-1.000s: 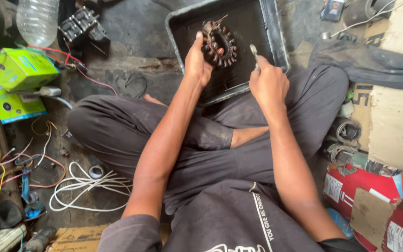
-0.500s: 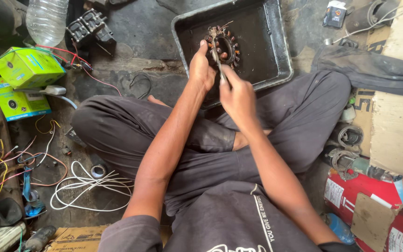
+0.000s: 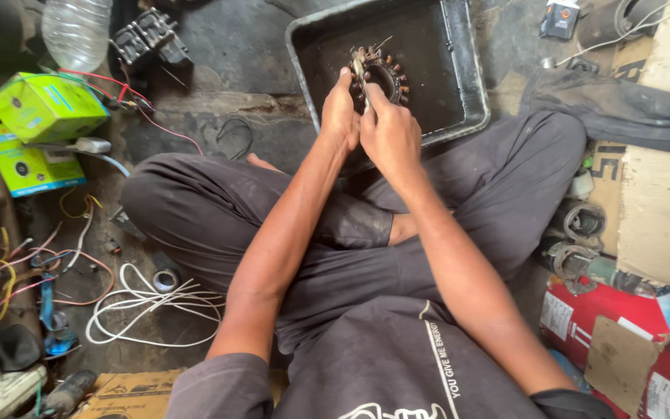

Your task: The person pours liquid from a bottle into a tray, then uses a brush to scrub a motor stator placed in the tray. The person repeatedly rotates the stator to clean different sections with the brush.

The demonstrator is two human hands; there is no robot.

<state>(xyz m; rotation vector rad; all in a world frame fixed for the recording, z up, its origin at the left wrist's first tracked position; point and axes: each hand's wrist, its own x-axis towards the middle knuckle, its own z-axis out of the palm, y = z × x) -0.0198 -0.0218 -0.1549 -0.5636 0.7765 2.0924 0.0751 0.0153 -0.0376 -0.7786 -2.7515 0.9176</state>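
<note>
- Stator ring (image 3: pixel 385 77), a dark round core with copper-wound poles all about its rim and an open centre, sits propped on edge over the black metal tray (image 3: pixel 467 85), just beyond the person's crossed legs; that position likely keeps any loose bits and grime inside the tray rather than on the floor.
- Left hand (image 3: pixel 340 116) is closed on the near left rim of the ring, thumb up, apparently to steady it and turn its face toward the eyes.
- Right hand (image 3: pixel 389 132) is pinched narrow around a thin pale metal tool (image 3: pixel 360 74), whose tip lies against the ring's upper left poles; what kind of tool it is I cannot tell.
- Both hands touch each other at the ring, which looks like a bracing hold for fine work.
- Tray is rectangular, with a raised rolled lip and a dull, oily-looking bottom.
- Floor around it is rough grey concrete, stained dark.
- To the left lie a coil of white cable (image 3: pixel 149 310), loose red and yellow wires (image 3: pixel 32 264), and two bright green cardboard boxes (image 3: pixel 40 109), all within arm's reach.
- Clear plastic bottle (image 3: pixel 77 31) stands at the upper left.
- At the right rest dark folded cloth (image 3: pixel 622 101), brown cardboard (image 3: pixel 661 209) and a red carton (image 3: pixel 622 326).
</note>
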